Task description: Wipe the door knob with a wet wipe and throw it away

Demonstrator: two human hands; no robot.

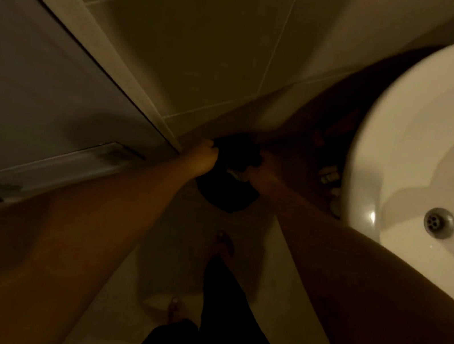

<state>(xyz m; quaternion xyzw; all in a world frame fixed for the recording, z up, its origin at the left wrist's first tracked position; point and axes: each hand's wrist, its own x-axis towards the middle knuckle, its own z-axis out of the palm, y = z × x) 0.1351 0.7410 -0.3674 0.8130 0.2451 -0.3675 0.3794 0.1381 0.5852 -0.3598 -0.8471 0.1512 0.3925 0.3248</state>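
In a dim bathroom I look straight down at a black bin [226,195] lined with a black bag [238,151], standing on the floor in the corner. My left hand [203,154] is closed on the bag's left edge. My right hand [263,170] is closed on its right edge. Between the hands a small pale scrap, probably the wet wipe [234,173], shows inside the bin's mouth. No door knob is in view.
A white sink [405,141] with a metal drain [439,222] juts in at the right, above my right forearm. The door [40,74] and its frame stand at the left. Tiled wall is ahead. My bare feet [224,245] are on the floor below the bin.
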